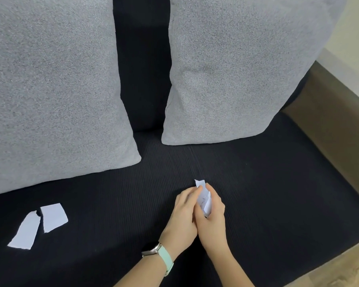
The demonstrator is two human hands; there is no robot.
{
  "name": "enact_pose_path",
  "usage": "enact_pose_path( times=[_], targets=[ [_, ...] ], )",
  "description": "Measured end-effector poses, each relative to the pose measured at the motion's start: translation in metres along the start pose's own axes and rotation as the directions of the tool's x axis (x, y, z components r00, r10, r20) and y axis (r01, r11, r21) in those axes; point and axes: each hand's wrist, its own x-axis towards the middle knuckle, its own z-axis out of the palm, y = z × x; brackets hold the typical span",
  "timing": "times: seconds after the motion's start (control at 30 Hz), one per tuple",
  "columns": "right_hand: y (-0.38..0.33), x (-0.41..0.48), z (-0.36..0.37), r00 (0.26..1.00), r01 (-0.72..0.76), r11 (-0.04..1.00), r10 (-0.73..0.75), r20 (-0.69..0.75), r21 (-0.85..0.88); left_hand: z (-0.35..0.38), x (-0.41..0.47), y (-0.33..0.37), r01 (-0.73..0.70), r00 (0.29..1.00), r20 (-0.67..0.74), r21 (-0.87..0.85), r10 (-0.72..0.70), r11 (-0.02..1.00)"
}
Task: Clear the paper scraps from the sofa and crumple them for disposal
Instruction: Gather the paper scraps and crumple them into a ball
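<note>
Both my hands meet over the middle of the black sofa seat (267,193). A bunch of white paper scraps (204,198) is squeezed between them, one torn corner sticking up past my fingers. My left hand (183,214), with a mint-strapped watch on its wrist, presses in from the left. My right hand (212,218) curls around the paper from the right. Two more white scraps lie flat on the seat at the lower left: a long one (25,232) and a squarer one (54,217), nearly touching.
Two large grey cushions (50,90) (236,69) lean against the black backrest, with a dark gap between them. A brown armrest (330,112) bounds the seat on the right. Wooden floor (340,270) shows at the lower right corner.
</note>
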Motion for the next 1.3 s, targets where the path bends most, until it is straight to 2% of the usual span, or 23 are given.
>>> enact_pose_path(
  times=[0.23, 0.5, 0.67, 0.9, 1.1, 1.3],
  targets=[
    [-0.004, -0.009, 0.009, 1.000, 0.002, 0.994, -0.001, -0.002, 0.110, -0.009, -0.007, -0.003, 0.020, 1.000, 0.004, -0.002, -0.020, 1.000],
    [-0.020, -0.015, 0.037, 0.998, 0.012, 0.986, -0.021, 0.059, 0.164, -0.037, -0.017, -0.008, 0.038, 0.997, -0.066, -0.017, -0.039, 0.999],
    [-0.036, -0.018, 0.059, 0.995, 0.049, 0.988, -0.060, 0.074, 0.146, -0.064, -0.023, -0.008, 0.060, 0.992, -0.105, -0.070, -0.067, 0.996],
    [-0.061, -0.025, 0.096, 0.988, 0.079, 0.988, -0.096, 0.123, 0.136, -0.107, -0.035, -0.015, 0.064, 0.986, -0.151, -0.010, -0.065, 0.998],
    [-0.081, -0.040, 0.124, 0.977, 0.113, 0.985, -0.134, 0.166, 0.129, -0.142, -0.052, -0.018, 0.075, 0.975, -0.203, -0.114, -0.097, 0.991],
    [-0.096, -0.062, 0.162, 0.964, 0.120, 0.985, -0.146, 0.223, 0.126, -0.177, -0.079, -0.037, 0.056, 0.967, -0.252, 0.015, -0.050, 0.998]
  ],
)
